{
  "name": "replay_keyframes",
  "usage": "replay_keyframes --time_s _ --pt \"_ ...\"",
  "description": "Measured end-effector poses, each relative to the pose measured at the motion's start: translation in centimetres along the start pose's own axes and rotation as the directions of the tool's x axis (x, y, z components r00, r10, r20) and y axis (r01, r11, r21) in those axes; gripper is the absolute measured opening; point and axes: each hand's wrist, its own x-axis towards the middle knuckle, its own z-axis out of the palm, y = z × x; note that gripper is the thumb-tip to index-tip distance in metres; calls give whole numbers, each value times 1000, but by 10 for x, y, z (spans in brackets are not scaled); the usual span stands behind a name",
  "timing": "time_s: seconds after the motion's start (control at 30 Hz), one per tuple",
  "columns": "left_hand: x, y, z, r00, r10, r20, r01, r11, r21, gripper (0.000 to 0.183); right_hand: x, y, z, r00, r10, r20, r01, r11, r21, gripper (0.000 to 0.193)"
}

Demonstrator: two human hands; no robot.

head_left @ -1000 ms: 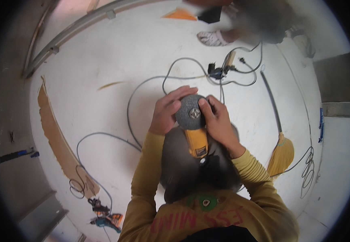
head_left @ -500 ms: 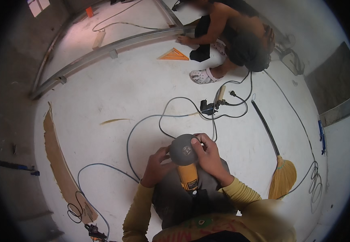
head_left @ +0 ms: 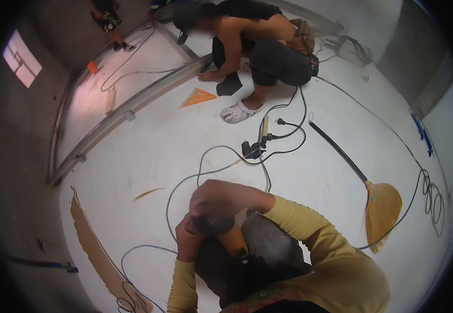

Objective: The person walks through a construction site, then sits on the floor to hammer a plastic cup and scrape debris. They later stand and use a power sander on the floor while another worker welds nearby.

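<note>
Between my knees a yellow-bodied angle grinder stands with its dark round disc facing up. My left hand is closed on the left edge of the disc and the grinder's head. Across the top reaches my right hand, its fingers bent down at the disc's left rim, close to the left fingers. The right hand covers the far part of the disc, and its fingertips are partly hidden.
A power strip and tangled cords lie ahead. A broom is at right, a torn brown strip at left. A co-worker crouches by a metal frame and an orange speed square. Another person stands far left.
My right hand has moved from the disc's right edge across its top to the left rim. The view has shifted, and another person's legs show at the far left.
</note>
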Motion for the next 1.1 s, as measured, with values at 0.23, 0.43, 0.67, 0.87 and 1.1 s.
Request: replay_keyframes --time_s 0.23,0.43,0.67,0.87,1.1 --pt "5 -5 -2 994 110 -28 -111 993 -34 70 -45 -25 48 610 350 -711 -368 920 138 29" --pt "11 -3 -6 993 115 40 -116 993 25 74 -40 -22 67 519 553 -651 -482 819 311 38" --pt "0 -4 -29 994 99 38 -96 993 -73 76 -11 -8 59 747 293 -597 -368 930 -2 41" --pt "18 15 -8 863 505 2 -487 831 268 47 -8 -8 60 739 294 -606 -360 933 13 42" --pt "23 14 45 846 230 -481 -226 972 68 33 -8 -1 63 688 351 -635 -365 924 115 39"
